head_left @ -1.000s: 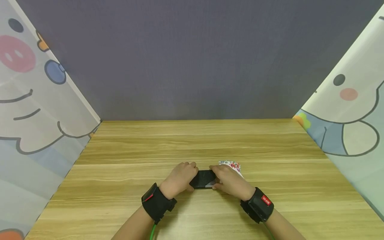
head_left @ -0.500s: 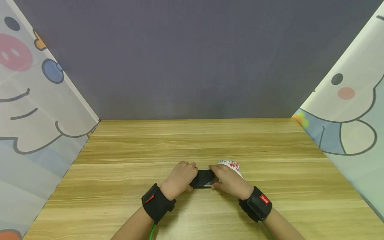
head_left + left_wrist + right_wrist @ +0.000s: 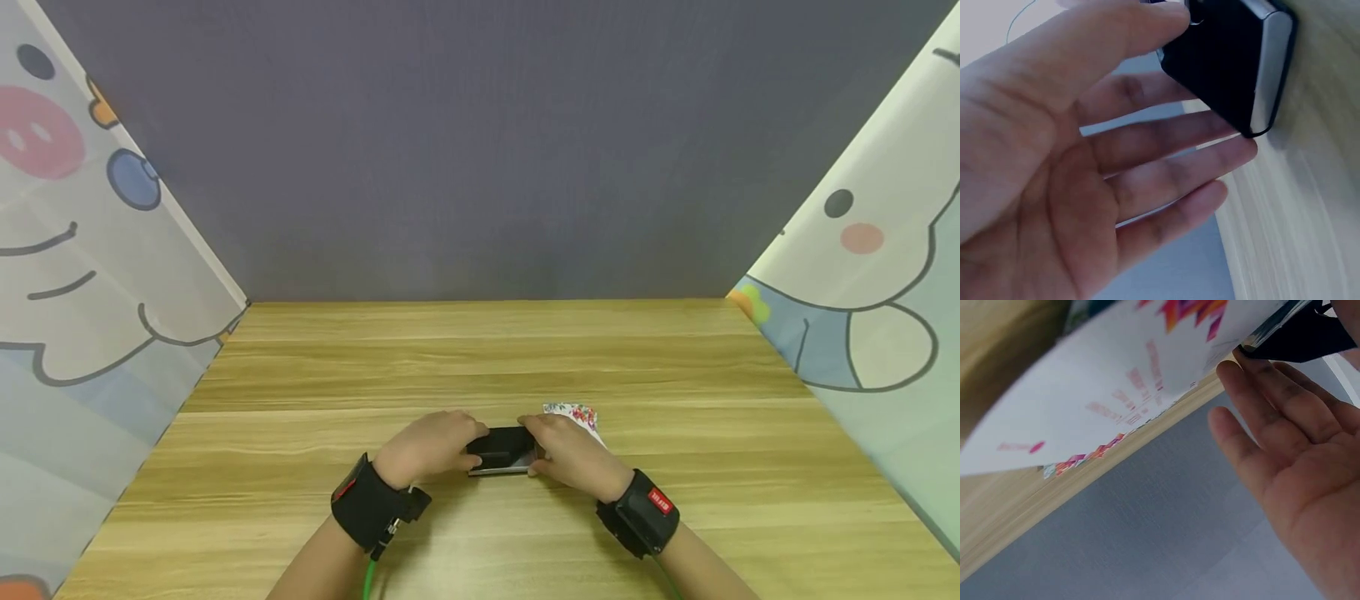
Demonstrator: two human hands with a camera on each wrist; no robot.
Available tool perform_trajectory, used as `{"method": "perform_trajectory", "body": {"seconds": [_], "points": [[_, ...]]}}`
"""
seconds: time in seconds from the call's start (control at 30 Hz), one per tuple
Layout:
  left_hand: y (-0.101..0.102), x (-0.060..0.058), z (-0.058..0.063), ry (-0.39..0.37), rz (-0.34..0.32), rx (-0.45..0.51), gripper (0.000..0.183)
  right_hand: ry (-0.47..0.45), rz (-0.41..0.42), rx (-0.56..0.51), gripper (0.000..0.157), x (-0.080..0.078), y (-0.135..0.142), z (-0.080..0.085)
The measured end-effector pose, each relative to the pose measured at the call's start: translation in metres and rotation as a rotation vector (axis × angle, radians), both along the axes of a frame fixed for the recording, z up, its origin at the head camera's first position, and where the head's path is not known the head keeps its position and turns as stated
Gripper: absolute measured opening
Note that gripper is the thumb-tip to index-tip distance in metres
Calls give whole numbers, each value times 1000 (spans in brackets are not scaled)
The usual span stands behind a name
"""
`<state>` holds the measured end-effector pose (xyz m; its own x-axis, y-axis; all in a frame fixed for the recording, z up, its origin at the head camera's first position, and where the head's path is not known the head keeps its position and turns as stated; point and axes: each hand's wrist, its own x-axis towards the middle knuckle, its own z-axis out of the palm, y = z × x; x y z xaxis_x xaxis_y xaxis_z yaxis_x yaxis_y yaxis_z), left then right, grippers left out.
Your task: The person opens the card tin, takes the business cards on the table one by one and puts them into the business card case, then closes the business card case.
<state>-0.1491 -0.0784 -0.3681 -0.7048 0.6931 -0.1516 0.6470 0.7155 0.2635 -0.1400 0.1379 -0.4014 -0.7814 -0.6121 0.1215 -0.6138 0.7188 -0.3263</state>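
A flat black case (image 3: 501, 443) with a silver edge, resembling a card holder, lies between both hands in the head view. My left hand (image 3: 433, 447) pinches its left end, thumb in front and fingertips behind. The left wrist view shows the black face of the case (image 3: 1219, 59) near the thumb, with the other fingers (image 3: 1179, 175) extended. My right hand (image 3: 572, 452) grips the right end between thumb and fingers. Just behind that hand are white printed cards (image 3: 579, 412), partly covered by it. In the right wrist view a white card (image 3: 1104, 394) has pink and orange print.
The wooden table (image 3: 375, 358) spreads around the hands. A dark grey panel (image 3: 480, 150) rises behind it, and cartoon-printed sheets (image 3: 877, 333) flank both sides. Each wrist wears a black strap (image 3: 371, 506); a green cable (image 3: 369, 579) trails from the left one.
My left hand has shifted slightly left and turned at the wrist. The black part of the case now sits differently, showing more silver along the front edge. The right hand stays nearly still.
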Motion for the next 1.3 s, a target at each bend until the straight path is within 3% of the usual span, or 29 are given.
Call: {"method": "perform_trajectory", "body": {"seconds": [0.13,0.2,0.4,0.63,0.87,1.03,1.3], "points": [[-5,-2,2,-13,-8,45,25,19,4,7,68,1,0,0],[-6,-4,3,32,7,69,23,16,2,11,72,2,0,1],[-4,-10,-3,207,126,226,10,21,-33,6,81,2,0,2],[1,-18,-17,268,237,349,9,92,-9,-11,79,-1,-1,-1],[2,-21,-21,211,258,345,32,99,27,27,70,-3,2,-1],[2,-18,-20,143,271,274,56,52,39,49,69,-3,5,-2],[-3,-7,-18,-103,290,158,102,28,90,66,62,-2,10,-3]]}}
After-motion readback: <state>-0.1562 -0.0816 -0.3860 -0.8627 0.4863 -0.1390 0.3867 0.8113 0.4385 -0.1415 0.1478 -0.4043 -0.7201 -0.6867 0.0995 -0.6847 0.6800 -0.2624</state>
